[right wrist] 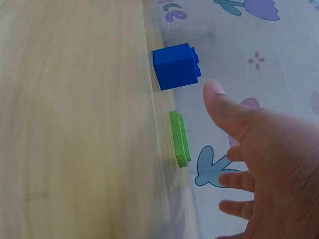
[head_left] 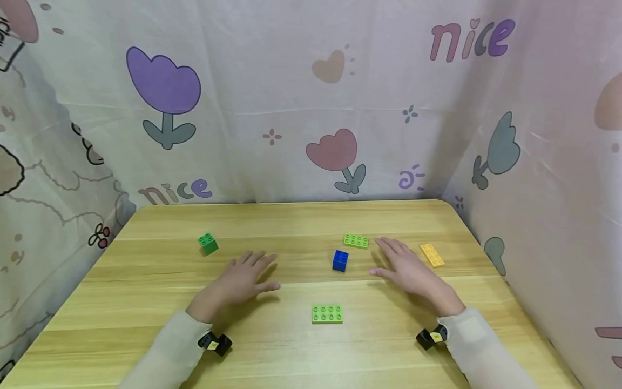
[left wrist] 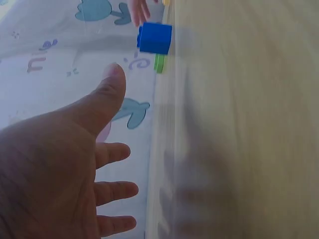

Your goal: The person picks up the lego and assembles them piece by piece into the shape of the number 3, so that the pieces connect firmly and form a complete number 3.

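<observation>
My left hand [head_left: 240, 281] hovers over the left half of the table, fingers spread and holding nothing. Farther back and to its left is a dark green brick [head_left: 208, 244]. On the other side my right hand [head_left: 408, 267] is also spread with nothing in it. A blue brick [head_left: 340, 261] lies left of the right thumb, apart from it; the right wrist view shows the same blue brick [right wrist: 176, 67] beyond the thumb tip. Just behind it is a flat light green brick [head_left: 356, 241]. A flat yellow brick [head_left: 432, 255] lies right of the right hand. Another light green brick [head_left: 327, 314] sits front centre.
The wooden table [head_left: 272, 351] ends at the back against a printed cloth [head_left: 252, 65], which also hangs along the left and right sides. Each wrist wears a small black camera [head_left: 216, 343].
</observation>
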Motion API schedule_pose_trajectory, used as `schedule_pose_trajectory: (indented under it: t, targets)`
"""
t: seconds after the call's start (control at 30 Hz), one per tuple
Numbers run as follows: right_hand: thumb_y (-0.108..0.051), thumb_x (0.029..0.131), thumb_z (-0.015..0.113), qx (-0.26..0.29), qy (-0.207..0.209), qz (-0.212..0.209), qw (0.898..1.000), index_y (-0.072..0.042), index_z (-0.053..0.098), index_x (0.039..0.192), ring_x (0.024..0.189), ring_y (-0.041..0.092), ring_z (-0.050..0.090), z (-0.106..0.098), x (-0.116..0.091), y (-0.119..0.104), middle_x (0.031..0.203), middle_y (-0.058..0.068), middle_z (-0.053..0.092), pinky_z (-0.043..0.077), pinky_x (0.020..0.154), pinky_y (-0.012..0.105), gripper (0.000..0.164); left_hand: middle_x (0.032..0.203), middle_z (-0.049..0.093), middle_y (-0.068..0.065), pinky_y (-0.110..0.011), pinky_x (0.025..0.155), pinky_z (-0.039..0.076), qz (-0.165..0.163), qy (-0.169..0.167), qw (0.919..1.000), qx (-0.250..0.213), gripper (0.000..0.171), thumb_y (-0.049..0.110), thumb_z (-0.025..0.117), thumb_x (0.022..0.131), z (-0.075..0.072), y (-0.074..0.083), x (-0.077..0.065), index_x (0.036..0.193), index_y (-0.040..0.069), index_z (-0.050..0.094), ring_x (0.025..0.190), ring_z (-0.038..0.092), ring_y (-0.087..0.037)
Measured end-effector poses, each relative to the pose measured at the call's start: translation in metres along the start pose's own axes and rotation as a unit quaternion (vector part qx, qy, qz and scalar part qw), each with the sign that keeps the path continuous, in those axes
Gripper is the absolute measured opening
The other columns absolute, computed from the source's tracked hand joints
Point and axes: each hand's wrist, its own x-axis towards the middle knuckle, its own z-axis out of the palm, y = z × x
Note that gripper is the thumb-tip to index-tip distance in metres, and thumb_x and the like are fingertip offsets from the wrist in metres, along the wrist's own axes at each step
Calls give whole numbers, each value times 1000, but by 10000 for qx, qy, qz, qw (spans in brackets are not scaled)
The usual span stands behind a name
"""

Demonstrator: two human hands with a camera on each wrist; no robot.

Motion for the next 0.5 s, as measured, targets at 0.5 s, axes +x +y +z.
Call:
schedule_pose_trajectory:
  t: [0.5]
  targets:
    - [-45,90,69,860,135,-273,9958,-10,38,150,135,37,39,5,19,-24,147,17,43,30,108,55,76,147,44,-9,-51,109,31,895,261,9955,-187,76,63,54,91,15,43,11,149,16,42,135,39,-32]
